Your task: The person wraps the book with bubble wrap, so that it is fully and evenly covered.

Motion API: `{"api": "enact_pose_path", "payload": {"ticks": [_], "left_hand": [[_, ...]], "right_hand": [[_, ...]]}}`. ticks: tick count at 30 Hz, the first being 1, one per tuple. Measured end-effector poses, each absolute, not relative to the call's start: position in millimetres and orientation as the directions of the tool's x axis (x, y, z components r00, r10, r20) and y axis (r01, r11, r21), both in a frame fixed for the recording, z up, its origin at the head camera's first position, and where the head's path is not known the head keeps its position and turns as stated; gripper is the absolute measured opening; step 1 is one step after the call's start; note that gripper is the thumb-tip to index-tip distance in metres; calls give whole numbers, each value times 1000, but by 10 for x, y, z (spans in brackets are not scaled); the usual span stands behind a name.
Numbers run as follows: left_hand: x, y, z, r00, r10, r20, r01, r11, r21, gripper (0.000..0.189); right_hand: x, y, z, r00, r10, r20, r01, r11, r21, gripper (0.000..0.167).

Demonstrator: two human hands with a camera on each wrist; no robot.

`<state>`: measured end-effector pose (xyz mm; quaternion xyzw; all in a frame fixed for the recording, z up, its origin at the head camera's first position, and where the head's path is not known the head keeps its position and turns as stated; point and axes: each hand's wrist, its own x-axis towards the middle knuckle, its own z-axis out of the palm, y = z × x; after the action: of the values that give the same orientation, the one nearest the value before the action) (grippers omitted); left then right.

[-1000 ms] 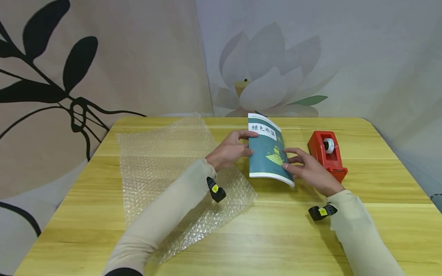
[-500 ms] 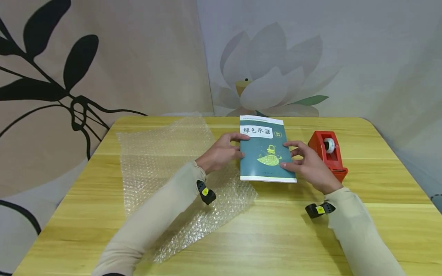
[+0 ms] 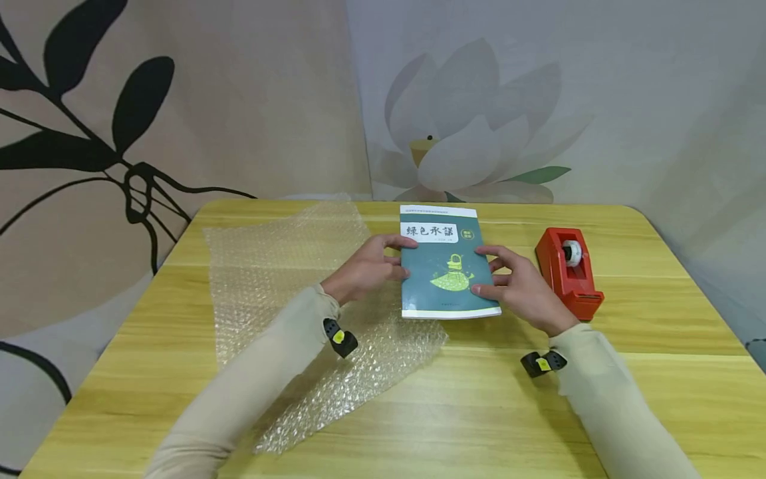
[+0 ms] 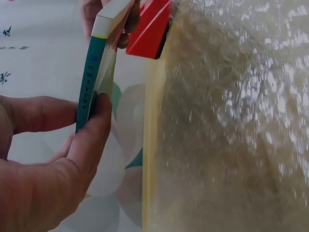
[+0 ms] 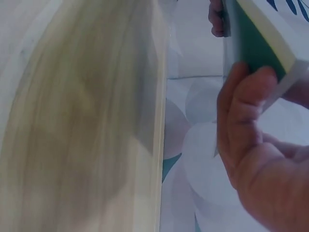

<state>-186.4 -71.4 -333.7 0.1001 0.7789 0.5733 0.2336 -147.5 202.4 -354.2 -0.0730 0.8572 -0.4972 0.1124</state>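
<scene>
A teal paperback book (image 3: 443, 266) with white bands and a yellow-green drawing faces up between both hands in the head view. My left hand (image 3: 365, 268) pinches its left edge; the left wrist view shows the thumb and fingers on either side of the spine (image 4: 91, 72). On the opposite edge, my right hand (image 3: 526, 286) pinches the book, and the right wrist view has fingers curled under its back cover (image 5: 253, 46). The book is held above the table, partly over a sheet of bubble wrap (image 3: 281, 266), whose right part it hides.
A red tape dispenser (image 3: 568, 273) with a white roll (image 3: 572, 253) stands to the right of my right hand. The bubble wrap lies across the left half of the wooden table (image 3: 479, 412). Behind the table hangs a printed backdrop (image 3: 269, 100).
Both hands have carried the book leftward, from beside the bubble wrap to partly over it. Its cover, bowed and turned at first, now lies flatter and faces up.
</scene>
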Motion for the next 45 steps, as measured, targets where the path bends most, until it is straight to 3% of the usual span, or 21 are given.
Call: {"api": "enact_pose_path", "payload": {"ticks": [14,20,45], "left_hand": [[-1821,-932,-3317,-864,433,-258,-119,321,940,54],[-1790,-1046,-3321,-855,436,-281,-177,264,948,56],[-1679,-1451,-3338,-872,405,-274,-162,289,943,56]], "right_hand": [[-1449,1832,-3495,-943,-308,-124,-57,518,-853,65],[-1443,1754,-3469,-937,-320,-139,-39,492,-869,65],[-1429,1401,-3471,-917,-386,-101,-52,366,-929,63]]}}
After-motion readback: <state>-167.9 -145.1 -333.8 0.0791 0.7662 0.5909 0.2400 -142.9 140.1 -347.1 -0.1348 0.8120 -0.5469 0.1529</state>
